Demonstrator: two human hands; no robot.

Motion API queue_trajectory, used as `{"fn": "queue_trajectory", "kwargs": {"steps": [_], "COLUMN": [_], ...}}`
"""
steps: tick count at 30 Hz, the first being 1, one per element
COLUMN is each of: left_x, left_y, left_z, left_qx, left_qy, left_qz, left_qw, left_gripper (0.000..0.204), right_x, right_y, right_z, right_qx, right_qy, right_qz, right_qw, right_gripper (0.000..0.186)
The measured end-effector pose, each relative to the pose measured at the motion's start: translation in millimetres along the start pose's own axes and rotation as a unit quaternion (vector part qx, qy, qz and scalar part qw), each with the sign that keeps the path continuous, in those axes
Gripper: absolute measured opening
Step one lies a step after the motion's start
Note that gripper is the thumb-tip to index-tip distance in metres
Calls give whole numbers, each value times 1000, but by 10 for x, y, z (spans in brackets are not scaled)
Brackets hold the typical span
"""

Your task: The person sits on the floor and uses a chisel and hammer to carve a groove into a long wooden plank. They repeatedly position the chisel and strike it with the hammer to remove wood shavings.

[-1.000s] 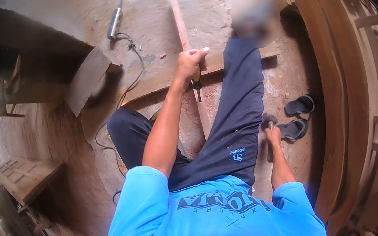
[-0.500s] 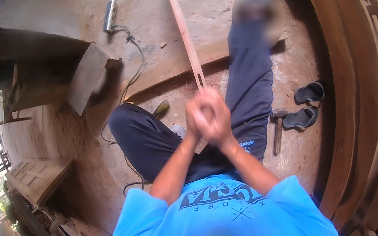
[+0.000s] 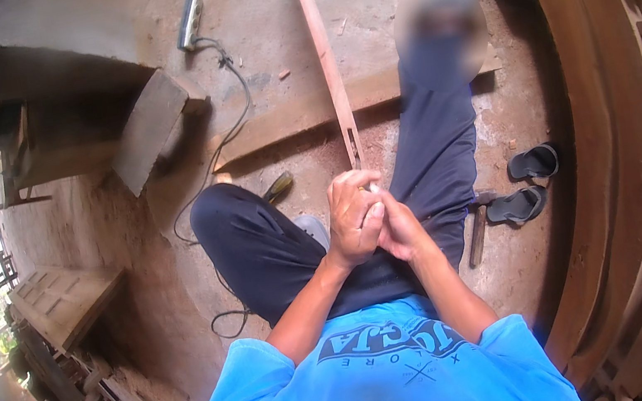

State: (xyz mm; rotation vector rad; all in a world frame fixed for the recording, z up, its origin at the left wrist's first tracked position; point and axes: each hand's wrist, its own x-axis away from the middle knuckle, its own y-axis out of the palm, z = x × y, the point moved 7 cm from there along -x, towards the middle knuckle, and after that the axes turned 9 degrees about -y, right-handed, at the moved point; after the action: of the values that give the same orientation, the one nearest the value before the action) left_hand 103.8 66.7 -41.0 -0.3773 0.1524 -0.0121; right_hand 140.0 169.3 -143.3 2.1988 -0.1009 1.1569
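Close together in front of my lap, my left hand [image 3: 352, 219] and my right hand [image 3: 399, 223] are both closed, their fingers meeting. Whatever they grip is hidden by the fingers. Just beyond them is the near end of a long, narrow wooden strip [image 3: 318, 41], which has a slot cut through it. This strip runs away from me across a wooden beam [image 3: 285, 131] lying on the floor. A tool with a yellowish handle [image 3: 279, 187] lies by my bent left knee. To the right of my stretched right leg rests a hammer [image 3: 477, 236].
Ahead on the left lie a power strip [image 3: 189, 21] and its cable [image 3: 244, 99], near a tilted wooden block [image 3: 150, 131]. Two dark sandals [image 3: 516, 205] sit on the right, beside large timber boards [image 3: 589, 116]. A panelled wooden piece [image 3: 64, 304] stands far left.
My joined hands have come slightly nearer and to the right, with the fingers now less blurred. In the picture, the strip's near end has shifted a little right as the view moved.
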Motion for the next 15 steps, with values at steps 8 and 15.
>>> {"fn": "queue_trajectory", "kwargs": {"steps": [8, 15], "left_x": [801, 1056], "left_y": [428, 467], "left_z": [-319, -432], "left_qx": [-126, -70], "left_qy": [-16, -212], "left_qz": [-16, -11], "left_qw": [992, 975], "left_gripper": [47, 62], "right_x": [-279, -263], "right_y": [-241, -306], "right_z": [339, 381], "right_qx": [0, 93], "right_qy": [-86, -87], "right_qz": [-96, -35], "right_qw": [992, 991], "right_gripper": [21, 21]}}
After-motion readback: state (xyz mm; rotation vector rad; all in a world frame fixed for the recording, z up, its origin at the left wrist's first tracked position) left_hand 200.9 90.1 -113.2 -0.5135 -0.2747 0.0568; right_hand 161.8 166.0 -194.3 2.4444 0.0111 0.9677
